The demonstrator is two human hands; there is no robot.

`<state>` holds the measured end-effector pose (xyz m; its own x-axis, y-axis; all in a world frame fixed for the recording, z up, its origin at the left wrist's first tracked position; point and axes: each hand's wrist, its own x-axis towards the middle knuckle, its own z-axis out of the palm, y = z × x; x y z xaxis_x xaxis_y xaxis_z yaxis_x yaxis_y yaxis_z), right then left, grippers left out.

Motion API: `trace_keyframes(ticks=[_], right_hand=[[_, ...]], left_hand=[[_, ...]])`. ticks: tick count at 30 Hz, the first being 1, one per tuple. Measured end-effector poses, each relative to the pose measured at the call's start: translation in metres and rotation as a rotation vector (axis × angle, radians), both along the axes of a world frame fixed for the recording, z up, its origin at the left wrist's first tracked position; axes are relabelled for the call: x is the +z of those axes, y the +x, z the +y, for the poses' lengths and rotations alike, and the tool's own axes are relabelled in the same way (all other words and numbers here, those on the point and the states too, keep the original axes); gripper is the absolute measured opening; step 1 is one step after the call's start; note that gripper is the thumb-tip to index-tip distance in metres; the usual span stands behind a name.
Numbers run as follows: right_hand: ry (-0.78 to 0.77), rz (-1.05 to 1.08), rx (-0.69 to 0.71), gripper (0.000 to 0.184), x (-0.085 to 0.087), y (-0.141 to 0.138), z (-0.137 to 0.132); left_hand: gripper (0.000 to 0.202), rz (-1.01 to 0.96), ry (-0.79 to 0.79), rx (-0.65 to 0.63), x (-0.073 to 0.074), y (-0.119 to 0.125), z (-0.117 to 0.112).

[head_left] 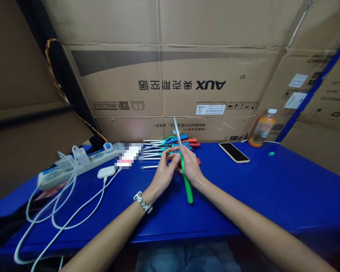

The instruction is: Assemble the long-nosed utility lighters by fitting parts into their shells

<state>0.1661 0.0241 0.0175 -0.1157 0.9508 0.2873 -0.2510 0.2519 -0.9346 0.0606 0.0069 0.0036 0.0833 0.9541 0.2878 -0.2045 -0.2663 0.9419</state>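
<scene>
Both my hands meet over the middle of the blue table. A green long-necked lighter (188, 189) stands tilted between them, its silver tube pointing up and away and its handle toward me. My right hand (192, 166) is closed around it where tube and handle join. Curled in from the other side, my left hand (164, 172) has thumb and fingers pressed at the same joint; its fingertips are partly hidden. Just behind my hands lies a pile of similar lighters (184, 138) with blue, red and green handles, their tubes pointing left.
On the left are a power strip (102, 154), white cables (70, 189), a white case (106, 172) and a pixelated device (129, 156). A phone (234, 152), an orange drink bottle (262, 128) and a small teal piece (271, 153) sit on the right. Cardboard (187, 30) walls the back.
</scene>
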Motion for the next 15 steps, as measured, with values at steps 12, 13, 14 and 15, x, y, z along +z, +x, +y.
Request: trace_keyframes(ticks=[12, 13, 14, 15], right_hand=[[0.114, 0.020, -0.292, 0.037, 0.019, 0.006, 0.022], [0.138, -0.040, -0.285, 0.037, 0.019, 0.011, 0.024], [0.171, -0.097, -0.282, 0.038, 0.018, 0.017, 0.026], [0.190, -0.154, -0.256, 0.040, 0.017, 0.023, 0.028]], left_hand=[[0.048, 0.146, -0.183, -0.269, -0.003, 0.007, -0.010], [0.048, 0.194, -0.204, -0.272, -0.002, 0.003, -0.009], [0.049, 0.253, -0.220, -0.280, -0.002, -0.001, -0.008], [0.048, 0.314, -0.217, -0.289, -0.001, -0.006, -0.008]])
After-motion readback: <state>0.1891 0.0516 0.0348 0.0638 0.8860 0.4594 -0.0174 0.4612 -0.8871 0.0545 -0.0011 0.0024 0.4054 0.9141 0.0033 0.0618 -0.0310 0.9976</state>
